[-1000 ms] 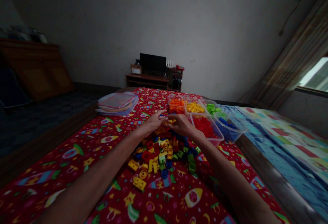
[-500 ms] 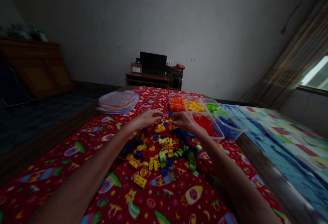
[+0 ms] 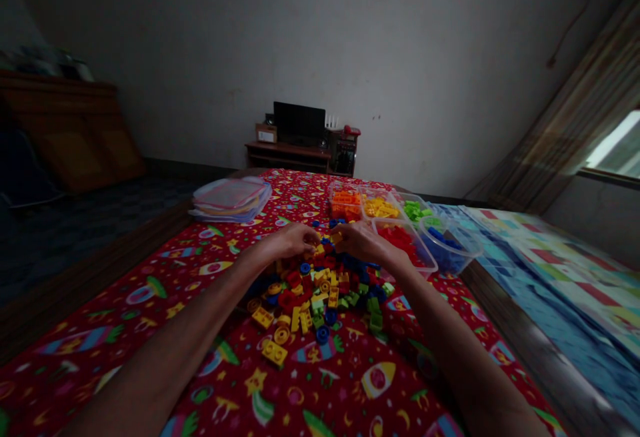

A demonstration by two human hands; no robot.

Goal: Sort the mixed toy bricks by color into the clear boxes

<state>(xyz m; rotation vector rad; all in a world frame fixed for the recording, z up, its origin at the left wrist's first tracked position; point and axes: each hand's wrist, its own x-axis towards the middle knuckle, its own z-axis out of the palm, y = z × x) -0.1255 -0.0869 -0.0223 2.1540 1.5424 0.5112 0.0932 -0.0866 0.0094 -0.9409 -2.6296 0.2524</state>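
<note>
A loose pile of toy building bricks (image 3: 325,283) in yellow, red, blue and green lies on the red patterned cloth. At the pile's far left edge is my left hand (image 3: 296,240), its fingers curled in a pinch low over the bricks; what they hold, if anything, is too small to make out. My right hand (image 3: 357,240) is opposite, a short gap away, with its fingertips closed on a yellow brick (image 3: 337,237). Just right of that hand stands a clear tub of red bricks (image 3: 434,267).
Clear containers hold orange bricks (image 3: 346,203), yellow bricks (image 3: 381,207), green bricks (image 3: 416,211) and blue bricks (image 3: 444,238). A stack of plastic lids (image 3: 231,198) lies at the back left. Beyond the table's right edge is a bed (image 3: 540,270).
My left hand has lowered onto the bricks and its fingers have drawn together. My right hand has shifted only slightly, and the yellow brick at its fingertips sits a little higher.
</note>
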